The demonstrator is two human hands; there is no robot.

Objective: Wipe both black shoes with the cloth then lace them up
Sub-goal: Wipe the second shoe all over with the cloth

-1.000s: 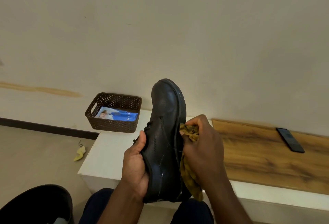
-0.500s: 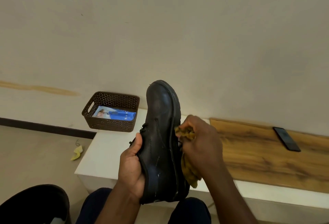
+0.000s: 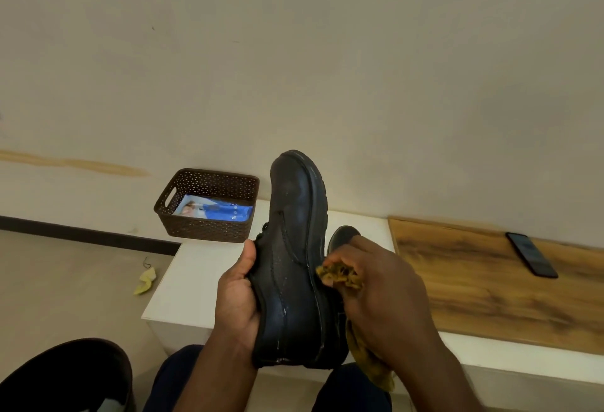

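Gripping the black shoe (image 3: 294, 264) toe-up, the left hand (image 3: 238, 300) curls round its stiff-looking upper; beside its sole, right hand (image 3: 382, 294) fingers bunch the soft yellow cloth (image 3: 340, 276). It seems weighty, best held mid-body.

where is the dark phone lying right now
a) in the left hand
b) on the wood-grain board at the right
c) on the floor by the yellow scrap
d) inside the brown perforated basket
b: the dark flat phone lies on the wood-grain board, away from the brown perforated basket.
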